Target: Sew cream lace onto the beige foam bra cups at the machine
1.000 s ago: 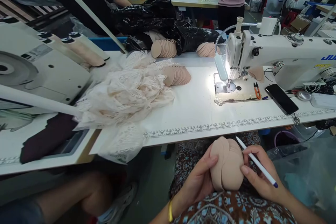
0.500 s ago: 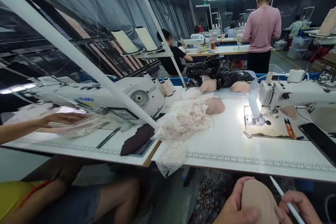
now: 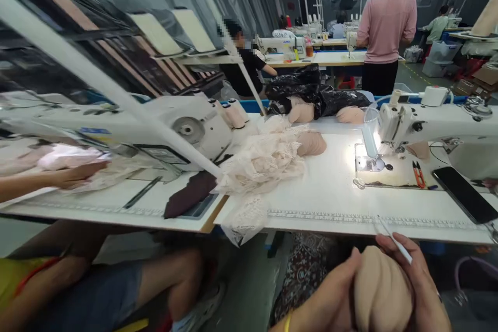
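Observation:
A stack of beige bra cups (image 3: pixel 383 290) is held over my lap, just below the table's front edge. My left hand (image 3: pixel 338 290) closes round the stack's left side, thumb up along it. Wrapped against the other side is my right hand (image 3: pixel 424 285), which also grips a slim white pen (image 3: pixel 399 245) between its fingers. The pen's tip points up and left toward the table. On the tabletop, a heap of cream lace pieces (image 3: pixel 260 163) lies with more stacked beige cups (image 3: pixel 312 143) beside it.
A sewing machine (image 3: pixel 428 124) stands at the right, with orange-handled thread snips (image 3: pixel 418 174) and a black phone (image 3: pixel 465 193) near it. At left, a co-worker's hand (image 3: pixel 80 174) handles fabric by another machine (image 3: pixel 175 124). Black plastic bags (image 3: pixel 299 83) lie behind the lace.
The view has tilted down and shifted slightly. My hands have come closer round the cups, which are turned and fanned differently. My right hand and pen have moved up and left.

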{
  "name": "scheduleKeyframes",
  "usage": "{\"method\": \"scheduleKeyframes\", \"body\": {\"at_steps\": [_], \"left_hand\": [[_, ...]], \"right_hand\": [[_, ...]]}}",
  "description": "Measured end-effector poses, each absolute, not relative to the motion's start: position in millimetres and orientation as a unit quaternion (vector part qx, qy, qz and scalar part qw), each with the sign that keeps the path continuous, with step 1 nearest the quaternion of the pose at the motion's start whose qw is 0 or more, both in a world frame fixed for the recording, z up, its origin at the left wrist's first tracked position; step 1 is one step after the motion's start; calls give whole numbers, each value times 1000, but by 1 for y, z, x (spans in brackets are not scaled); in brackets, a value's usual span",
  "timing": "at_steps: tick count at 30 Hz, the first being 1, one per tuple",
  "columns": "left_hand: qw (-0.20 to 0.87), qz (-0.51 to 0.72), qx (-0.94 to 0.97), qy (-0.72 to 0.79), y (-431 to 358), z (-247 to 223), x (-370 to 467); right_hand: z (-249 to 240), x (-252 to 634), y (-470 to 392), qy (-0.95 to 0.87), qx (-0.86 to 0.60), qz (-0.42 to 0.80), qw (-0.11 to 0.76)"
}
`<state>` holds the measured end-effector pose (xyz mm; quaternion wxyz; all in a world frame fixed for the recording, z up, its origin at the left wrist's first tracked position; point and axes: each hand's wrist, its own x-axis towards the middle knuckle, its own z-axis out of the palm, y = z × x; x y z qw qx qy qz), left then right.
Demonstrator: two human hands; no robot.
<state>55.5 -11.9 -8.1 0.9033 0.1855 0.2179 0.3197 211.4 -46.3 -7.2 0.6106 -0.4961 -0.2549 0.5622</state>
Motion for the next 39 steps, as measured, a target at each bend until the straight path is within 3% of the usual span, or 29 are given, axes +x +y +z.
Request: {"method": "scheduleKeyframes", "body": {"at_steps": [5,15,21,30,35,39], "left_hand": [[898,306,153,275,-6,2,37],[927,279,78,240,2,0,47],[879,348,109,307,3,9,52],[864,360,144,321,1,11,57],[863,359,149,323,-2,12,51],[856,379,141,322,-3,14,54]], "right_hand": [[5,198,-44,-205,-482,572,630],[18,197,-20,-214,-407,573,678],[15,201,-18,-250,-456,540,662],[17,211,-15,-431,-498,513,550],[22,225,-20,-506,-524,437,527],[36,235,-26,-581,-544,398,456]]}}
